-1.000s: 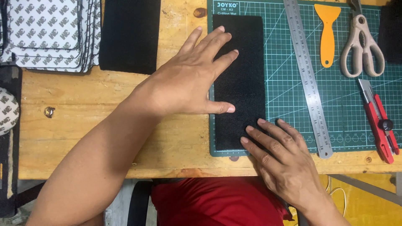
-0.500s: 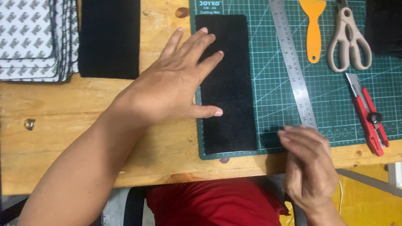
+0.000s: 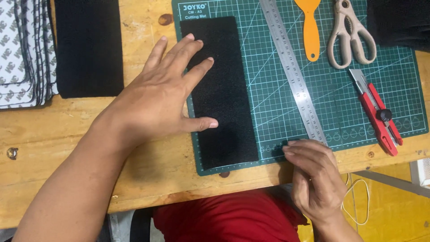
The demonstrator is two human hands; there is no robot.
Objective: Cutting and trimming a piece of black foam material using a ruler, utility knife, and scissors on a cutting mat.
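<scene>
A black rectangular foam strip [image 3: 226, 112] lies lengthwise on the left part of a green cutting mat [image 3: 340, 107]. My left hand [image 3: 161, 96] lies flat with fingers spread, its fingertips and thumb pressing on the strip's left side. My right hand [image 3: 313, 179] is at the near edge of the mat, fingers curled loosely, fingertips touching the mat's rim just below the end of a steel ruler [image 3: 293, 71]. It holds nothing that I can see.
On the mat lie an orange plastic scraper [image 3: 310, 28], beige scissors [image 3: 351, 33] and a red utility knife [image 3: 378, 114]. A black sheet [image 3: 89, 47] and a stack of patterned white sheets [image 3: 22, 51] sit at the left on the wooden bench [image 3: 58, 130]. Black material [image 3: 398, 22] is at top right.
My right hand has slid off the strip's lower right corner to the right and back to the mat's near edge. The left hand stays pressed on the strip.
</scene>
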